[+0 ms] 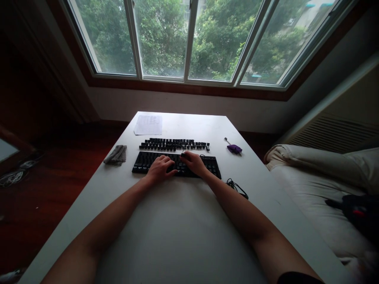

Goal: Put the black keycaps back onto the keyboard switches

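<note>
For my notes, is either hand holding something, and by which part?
The right hand seems to pinch a small dark piece; which part is unclear. The left hand rests on the keyboard.

The keyboard (140, 162) and the loose keycaps (174, 145) look like dark plastic, fairly matt, while the surface (183, 228) is smooth with a soft sheen. The crumpled cloth (116, 155) looks rough and napped, the sheet (148, 125) is thin paper, and the floor (59, 193) resembles glossy, polished wood.

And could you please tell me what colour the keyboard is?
The keyboard is black, clearest in the head view.
</note>
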